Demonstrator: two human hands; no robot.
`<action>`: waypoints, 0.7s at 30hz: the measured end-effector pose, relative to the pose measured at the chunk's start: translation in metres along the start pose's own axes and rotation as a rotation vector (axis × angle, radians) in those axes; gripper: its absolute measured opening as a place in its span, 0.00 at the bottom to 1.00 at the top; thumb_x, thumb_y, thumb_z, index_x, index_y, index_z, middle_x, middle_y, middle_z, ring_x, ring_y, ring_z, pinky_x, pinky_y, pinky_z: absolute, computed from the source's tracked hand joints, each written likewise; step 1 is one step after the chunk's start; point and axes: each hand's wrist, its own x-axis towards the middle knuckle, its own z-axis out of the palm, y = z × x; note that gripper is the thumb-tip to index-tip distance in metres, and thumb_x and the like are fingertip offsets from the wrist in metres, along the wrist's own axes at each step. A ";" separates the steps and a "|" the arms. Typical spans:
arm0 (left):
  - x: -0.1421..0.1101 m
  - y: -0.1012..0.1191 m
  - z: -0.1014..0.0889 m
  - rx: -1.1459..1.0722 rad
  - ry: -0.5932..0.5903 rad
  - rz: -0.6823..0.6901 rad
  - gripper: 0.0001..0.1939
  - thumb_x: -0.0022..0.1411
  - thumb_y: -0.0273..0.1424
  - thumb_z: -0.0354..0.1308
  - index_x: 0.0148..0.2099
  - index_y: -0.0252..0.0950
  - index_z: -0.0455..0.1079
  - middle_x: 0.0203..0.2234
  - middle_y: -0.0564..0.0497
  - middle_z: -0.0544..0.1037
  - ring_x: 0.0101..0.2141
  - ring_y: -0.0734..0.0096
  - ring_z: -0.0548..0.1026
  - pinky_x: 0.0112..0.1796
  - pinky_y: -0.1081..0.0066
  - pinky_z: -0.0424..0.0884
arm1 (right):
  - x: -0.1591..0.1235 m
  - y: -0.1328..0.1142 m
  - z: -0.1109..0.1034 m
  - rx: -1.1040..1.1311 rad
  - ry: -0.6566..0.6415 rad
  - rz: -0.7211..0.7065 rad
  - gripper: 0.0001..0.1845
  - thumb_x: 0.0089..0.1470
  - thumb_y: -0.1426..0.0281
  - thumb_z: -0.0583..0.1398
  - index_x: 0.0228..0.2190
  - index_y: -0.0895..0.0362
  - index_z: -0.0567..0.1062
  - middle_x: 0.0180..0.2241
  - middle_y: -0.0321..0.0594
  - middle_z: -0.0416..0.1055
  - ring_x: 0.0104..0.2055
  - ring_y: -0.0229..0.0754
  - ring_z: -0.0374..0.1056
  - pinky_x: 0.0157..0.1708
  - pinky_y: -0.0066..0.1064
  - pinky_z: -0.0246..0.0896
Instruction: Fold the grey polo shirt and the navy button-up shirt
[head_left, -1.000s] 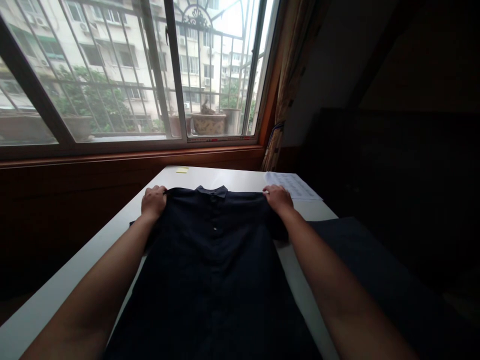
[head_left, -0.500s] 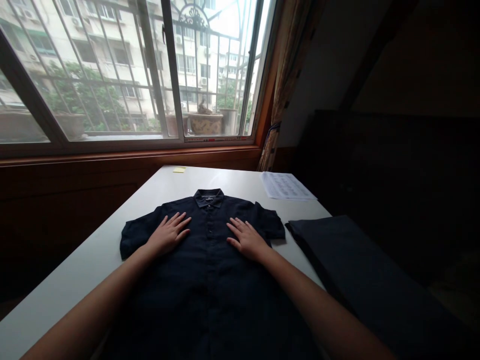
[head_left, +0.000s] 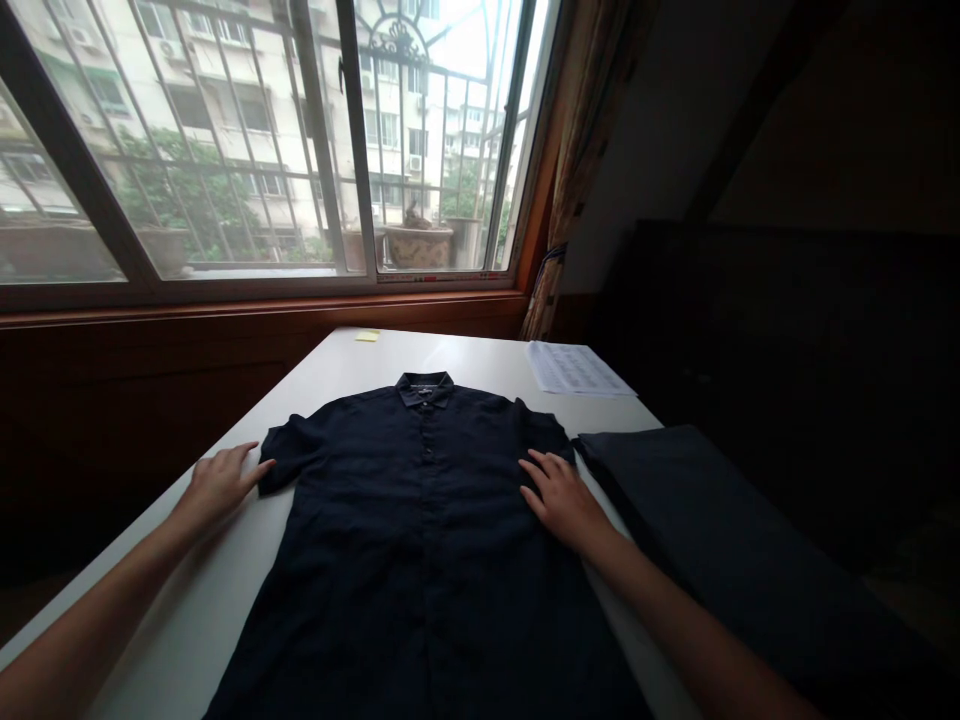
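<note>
A dark navy short-sleeved shirt (head_left: pixel 420 530) lies front side up on a white table (head_left: pixel 172 610), its collar toward the window and its lower part running out of view. My left hand (head_left: pixel 221 485) is at the end of the left sleeve, fingers apart, the thumb at the cuff; whether it touches the cloth I cannot tell. Over the right side of the shirt, just below the right sleeve, is my right hand (head_left: pixel 559 495) with its fingers spread. Neither hand grips anything.
Dark folded cloth (head_left: pixel 720 520) lies along the table's right side. Printed sheets (head_left: pixel 581 370) rest at the back right corner, and a yellow sticky note (head_left: pixel 367 337) at the back left. Behind the table are a barred window and a tied curtain (head_left: pixel 551 270).
Both hands have moved outward from the shirt's chest, the left one past the left sleeve's end, the right one toward the right sleeve. The left sleeve now sits bunched nearer the body.
</note>
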 end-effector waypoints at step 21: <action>0.003 0.038 -0.017 0.089 0.244 -0.016 0.28 0.60 0.32 0.50 0.61 0.26 0.65 0.53 0.30 0.68 0.55 0.41 0.68 0.56 0.45 0.64 | -0.082 -0.038 -0.017 -0.012 -0.063 0.083 0.26 0.63 0.57 0.55 0.60 0.49 0.69 0.65 0.42 0.62 0.66 0.62 0.52 0.57 0.57 0.58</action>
